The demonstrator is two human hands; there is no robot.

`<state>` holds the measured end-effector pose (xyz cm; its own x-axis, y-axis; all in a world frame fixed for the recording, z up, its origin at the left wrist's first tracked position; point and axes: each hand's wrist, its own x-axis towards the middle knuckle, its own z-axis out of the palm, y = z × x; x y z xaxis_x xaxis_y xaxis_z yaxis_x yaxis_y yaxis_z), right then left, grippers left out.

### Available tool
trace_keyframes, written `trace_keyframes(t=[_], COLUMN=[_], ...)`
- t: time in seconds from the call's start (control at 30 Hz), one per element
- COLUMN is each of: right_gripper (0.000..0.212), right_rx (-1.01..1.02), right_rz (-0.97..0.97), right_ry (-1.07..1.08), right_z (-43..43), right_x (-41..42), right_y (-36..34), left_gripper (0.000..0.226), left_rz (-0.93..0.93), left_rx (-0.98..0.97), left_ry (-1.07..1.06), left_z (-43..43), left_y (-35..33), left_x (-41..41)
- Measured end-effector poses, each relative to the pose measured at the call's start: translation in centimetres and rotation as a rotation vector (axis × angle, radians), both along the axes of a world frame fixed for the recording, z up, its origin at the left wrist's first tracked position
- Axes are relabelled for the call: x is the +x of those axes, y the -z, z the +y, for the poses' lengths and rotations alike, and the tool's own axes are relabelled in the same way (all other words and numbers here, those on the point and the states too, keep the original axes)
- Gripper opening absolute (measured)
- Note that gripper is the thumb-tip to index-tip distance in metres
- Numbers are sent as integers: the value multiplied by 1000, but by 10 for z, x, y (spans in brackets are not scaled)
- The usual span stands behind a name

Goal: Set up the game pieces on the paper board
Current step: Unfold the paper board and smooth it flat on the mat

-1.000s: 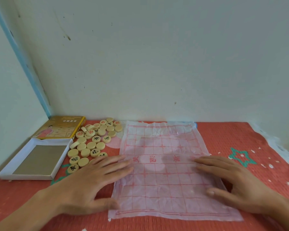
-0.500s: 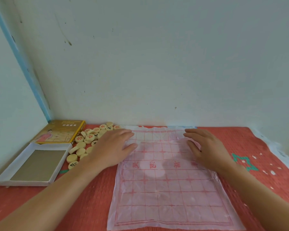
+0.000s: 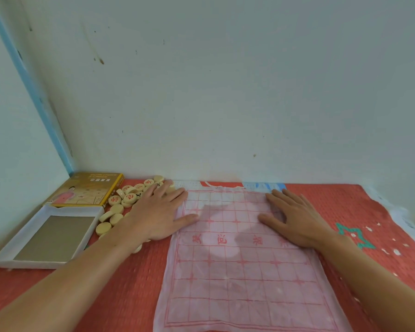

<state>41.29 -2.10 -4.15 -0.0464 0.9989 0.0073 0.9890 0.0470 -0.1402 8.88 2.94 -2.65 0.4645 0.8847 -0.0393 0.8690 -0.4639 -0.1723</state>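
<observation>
Paper board (image 3: 240, 271) flat on red mat (image 3: 130, 283) by pale wall (image 3: 225, 92), both hands' fingers (image 3: 277, 198) spread.

Counts: 1 paper board (image 3: 244, 264) — no pieces on it. Round game pieces (image 3: 120, 207) in a loose pile left of it — roughly 15 visible, likely more hidden under the left hand (image 3: 161, 214). 1 yellow box lid (image 3: 89, 189), 1 white box tray (image 3: 48, 236). 2 hands: left, right hand (image 3: 295, 221).
</observation>
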Motion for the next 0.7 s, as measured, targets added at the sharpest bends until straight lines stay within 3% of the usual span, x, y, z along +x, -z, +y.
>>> trace_keyframes(t=[0.2,0.33,0.47,0.7], right_gripper=[126,123,106,109], right_rx=[-51,-61,-71,-56], right_rz=[-31,-42,-40,-25], right_ry=[18,12,9,3], right_z=[2,8,13,19], right_x=[0,2,1,2], right_y=[-2,-3,-4,-1], left_gripper=[88,89,93,100], left_rz=[38,46,44,56], left_rx=[32,31,25,12], left_ry=[-7,-16,-24,-20], left_z=[-1,3,9,16], left_y=[-2,-2,-1,1], left_x=[0,1,0,-3])
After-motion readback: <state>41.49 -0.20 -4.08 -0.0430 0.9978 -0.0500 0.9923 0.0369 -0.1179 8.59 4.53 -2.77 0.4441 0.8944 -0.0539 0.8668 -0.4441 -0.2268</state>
